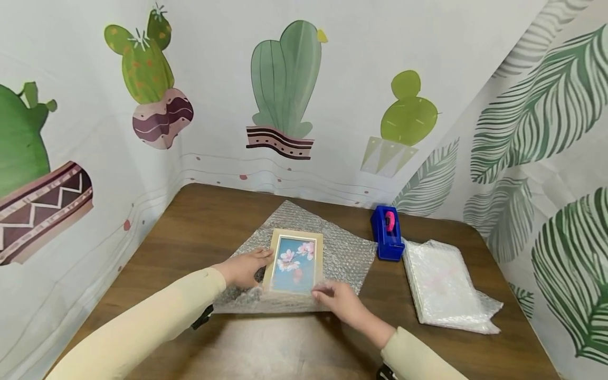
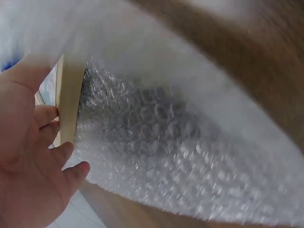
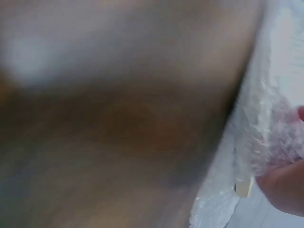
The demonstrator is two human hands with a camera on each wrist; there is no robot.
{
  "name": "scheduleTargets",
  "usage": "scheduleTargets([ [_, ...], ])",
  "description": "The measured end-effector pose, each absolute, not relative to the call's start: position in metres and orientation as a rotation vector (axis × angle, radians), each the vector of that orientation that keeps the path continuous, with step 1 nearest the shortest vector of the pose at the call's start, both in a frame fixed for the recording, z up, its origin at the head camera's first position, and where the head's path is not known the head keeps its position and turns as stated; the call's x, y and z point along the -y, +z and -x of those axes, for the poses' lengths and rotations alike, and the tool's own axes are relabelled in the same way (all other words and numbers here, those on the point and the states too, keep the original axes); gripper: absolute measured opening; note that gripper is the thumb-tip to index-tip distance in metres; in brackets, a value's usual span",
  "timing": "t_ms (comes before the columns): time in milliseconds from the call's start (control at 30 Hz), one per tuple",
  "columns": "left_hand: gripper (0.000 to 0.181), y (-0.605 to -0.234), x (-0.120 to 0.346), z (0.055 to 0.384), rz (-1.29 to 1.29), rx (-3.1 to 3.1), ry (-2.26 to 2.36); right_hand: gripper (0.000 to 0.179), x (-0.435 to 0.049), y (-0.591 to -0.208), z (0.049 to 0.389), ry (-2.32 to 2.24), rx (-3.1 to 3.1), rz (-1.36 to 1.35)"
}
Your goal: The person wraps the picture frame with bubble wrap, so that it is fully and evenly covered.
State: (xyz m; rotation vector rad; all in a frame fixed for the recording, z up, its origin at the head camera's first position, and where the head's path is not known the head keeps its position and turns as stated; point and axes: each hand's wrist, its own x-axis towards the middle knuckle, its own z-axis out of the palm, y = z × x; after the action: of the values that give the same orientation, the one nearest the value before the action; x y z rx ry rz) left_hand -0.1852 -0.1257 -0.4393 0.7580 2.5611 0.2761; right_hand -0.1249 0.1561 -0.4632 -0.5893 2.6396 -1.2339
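Note:
A picture frame point(image 1: 295, 264) with a pale wooden border and pink blossoms on blue lies on a sheet of bubble wrap point(image 1: 349, 256). The near part of the sheet is folded up over the frame's lower end. My left hand point(image 1: 247, 266) is at the frame's left side; in the left wrist view its fingers point(image 2: 61, 154) rest along the wooden edge point(image 2: 71, 102). With thumb and fingertips, my right hand point(image 1: 343, 302) pinches the folded bubble wrap by the frame's lower right corner. In the right wrist view only part of that hand point(image 3: 285, 187) shows, beside crinkled wrap point(image 3: 266, 128).
A blue tape dispenser point(image 1: 390, 249) with a pink roll point(image 1: 390, 221) stands right of the sheet, by its right corner. Further right lies a flat package point(image 1: 442, 285) in bubble wrap. The brown wooden table point(image 1: 157, 243) backs onto a cactus-printed cloth point(image 1: 214, 105).

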Motion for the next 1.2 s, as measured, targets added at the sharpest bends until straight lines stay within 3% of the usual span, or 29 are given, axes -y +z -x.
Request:
scheduleTargets([
  [267,0.071,-0.433,0.121,0.193,-0.601,-2.493,0.347,0.021,-0.145,-0.462,0.149,-1.306,-2.546,0.303],
  [433,0.074,-0.444,0.116,0.199,-0.483,-2.498,0.424,0.017,-0.133,-0.465,0.155,-1.223,-2.692,0.343],
  [700,0.069,-0.451,0.117,0.202,-0.597,-2.568,0.428,0.011,-0.13,-0.466,0.166,-1.317,-2.677,0.286],
  [900,0.066,-0.451,0.119,0.202,-0.638,-2.568,0.423,0.017,-0.132,-0.474,0.175,-1.271,-2.735,0.362],
  [1200,0.067,-0.451,0.117,0.207,-0.648,-2.549,0.412,0.012,-0.134,-0.483,0.182,-1.291,-2.745,0.431],
])
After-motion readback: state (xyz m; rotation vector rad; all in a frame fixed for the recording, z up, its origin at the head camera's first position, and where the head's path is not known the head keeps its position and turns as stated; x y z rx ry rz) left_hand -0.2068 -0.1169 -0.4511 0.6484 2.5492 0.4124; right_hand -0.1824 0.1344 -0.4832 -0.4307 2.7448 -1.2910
